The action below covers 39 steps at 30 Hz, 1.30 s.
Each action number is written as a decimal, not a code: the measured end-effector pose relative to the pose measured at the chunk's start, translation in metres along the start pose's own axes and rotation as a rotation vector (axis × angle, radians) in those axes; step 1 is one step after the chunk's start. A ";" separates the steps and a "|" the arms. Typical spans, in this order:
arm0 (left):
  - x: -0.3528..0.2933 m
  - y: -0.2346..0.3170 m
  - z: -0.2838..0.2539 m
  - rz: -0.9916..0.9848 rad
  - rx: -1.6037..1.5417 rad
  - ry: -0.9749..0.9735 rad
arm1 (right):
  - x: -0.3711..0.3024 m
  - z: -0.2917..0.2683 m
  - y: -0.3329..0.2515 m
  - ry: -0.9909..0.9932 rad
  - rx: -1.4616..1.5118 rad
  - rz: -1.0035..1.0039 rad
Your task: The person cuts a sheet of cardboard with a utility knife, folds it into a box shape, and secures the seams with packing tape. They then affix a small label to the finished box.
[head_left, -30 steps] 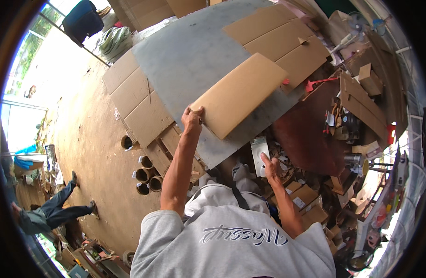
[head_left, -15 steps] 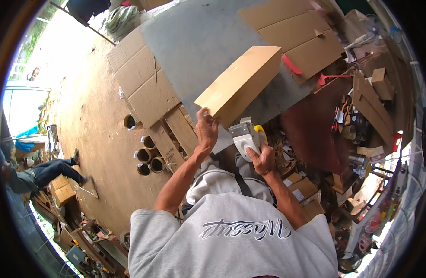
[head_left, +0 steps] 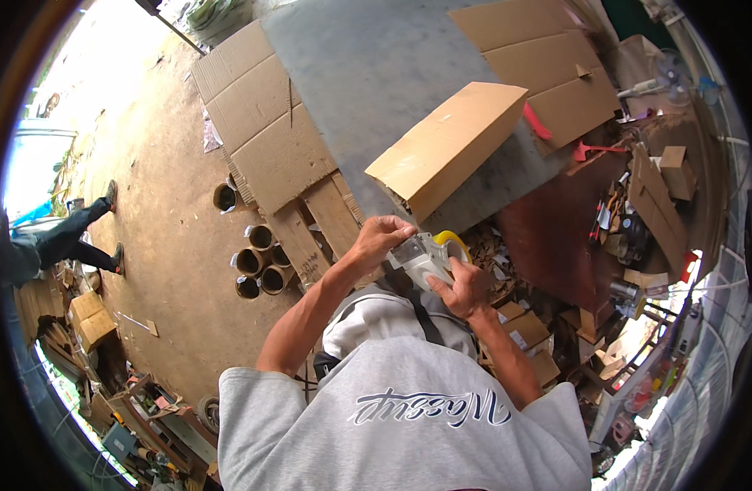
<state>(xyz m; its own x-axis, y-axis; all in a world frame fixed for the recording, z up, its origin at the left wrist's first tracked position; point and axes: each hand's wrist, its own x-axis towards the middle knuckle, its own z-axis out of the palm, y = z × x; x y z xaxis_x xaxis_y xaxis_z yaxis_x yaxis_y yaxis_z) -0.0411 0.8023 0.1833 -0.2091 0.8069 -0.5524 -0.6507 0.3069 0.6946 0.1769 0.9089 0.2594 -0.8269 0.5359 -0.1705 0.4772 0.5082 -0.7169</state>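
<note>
My right hand (head_left: 460, 288) is closed around the handle of a white and grey tape dispenser (head_left: 425, 260), whose yellow roll (head_left: 453, 242) shows on its far right side. At the front edge of the dispenser, my left hand (head_left: 384, 239) has its fingertips pinched together; what lies between them is too small to make out. Just beyond both hands, a closed brown cardboard box (head_left: 454, 143) lies on the grey tabletop (head_left: 335, 74), its near end toward me.
Flattened cardboard (head_left: 265, 123) covers the table's left side, and another sheet (head_left: 548, 69) its far right. Several cardboard tubes (head_left: 260, 237) stand on the floor to the left. A red knife-like tool (head_left: 536, 121) lies beside the box. Tools and scraps clutter the right. Another person's legs (head_left: 73, 245) show far left.
My left hand has left the box's near end and come down to the front of the dispenser. The dispenser has tilted and shifted slightly toward it. The other person's legs have moved.
</note>
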 end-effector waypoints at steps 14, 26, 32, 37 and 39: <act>0.127 0.050 -0.124 0.467 0.076 0.163 | 0.018 0.093 -0.044 0.009 -0.008 0.373; 0.192 0.017 -0.084 0.658 0.381 0.200 | 0.026 0.125 -0.014 0.149 -0.056 0.359; 0.197 0.029 -0.078 0.538 0.649 0.390 | 0.022 0.131 -0.003 0.174 -0.033 0.311; 0.168 0.070 -0.036 0.384 0.607 0.229 | 0.024 0.122 0.004 0.214 -0.111 0.278; 0.140 0.071 -0.010 0.514 0.912 -0.067 | 0.022 0.114 0.003 0.173 -0.191 0.312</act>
<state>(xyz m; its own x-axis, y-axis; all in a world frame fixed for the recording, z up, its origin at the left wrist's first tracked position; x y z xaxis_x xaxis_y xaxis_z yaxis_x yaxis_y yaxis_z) -0.1243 0.9316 0.1508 -0.2457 0.9656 -0.0849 0.3076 0.1607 0.9379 0.1262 0.8451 0.1762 -0.5793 0.7815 -0.2317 0.7573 0.4108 -0.5077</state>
